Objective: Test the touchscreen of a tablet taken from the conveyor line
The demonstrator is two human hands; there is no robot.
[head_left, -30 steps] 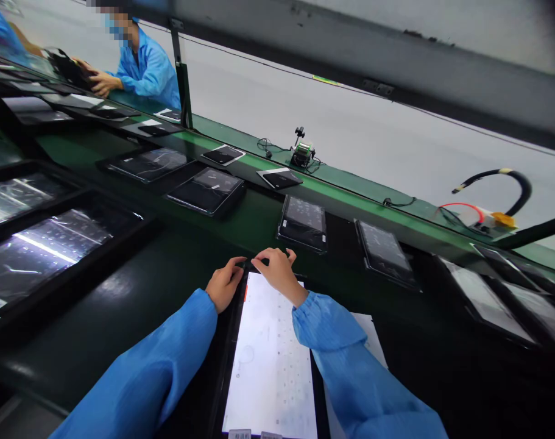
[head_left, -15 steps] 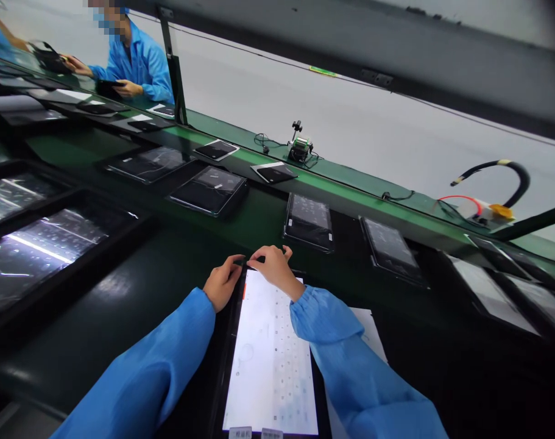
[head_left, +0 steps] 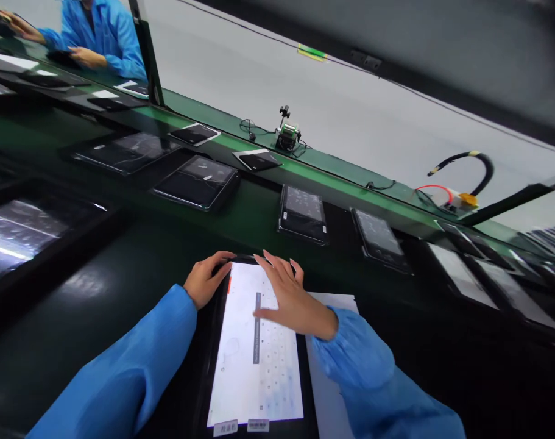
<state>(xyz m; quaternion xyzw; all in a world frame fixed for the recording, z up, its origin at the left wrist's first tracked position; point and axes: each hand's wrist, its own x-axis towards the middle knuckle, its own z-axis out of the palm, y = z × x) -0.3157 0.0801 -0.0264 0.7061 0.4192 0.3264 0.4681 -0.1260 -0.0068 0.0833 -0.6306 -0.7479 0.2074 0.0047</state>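
Observation:
A tablet lies lengthwise before me, its lit white screen showing an on-screen keyboard along the right side and a dark grey text bar in the middle. My left hand grips the far left corner, fingers over the far edge and thumb at the side. My right hand is spread over the far right part of the screen, thumb pointing left toward the grey bar. Whether its fingertips touch the glass I cannot tell. Two printed labels sit at the near edge. A white sheet lies partly under my right sleeve.
Several film-wrapped tablets lie in a row beyond my hands on the dark green bench. Larger dark-framed panels are at the left. Behind stands a small device on a stand. A co-worker in blue handles a dark item at far left.
My right hand has left the far left corner, moved right and nearer, and opened over the screen. A grey bar has appeared there. The view has shifted, and my left hand stays at the corner.

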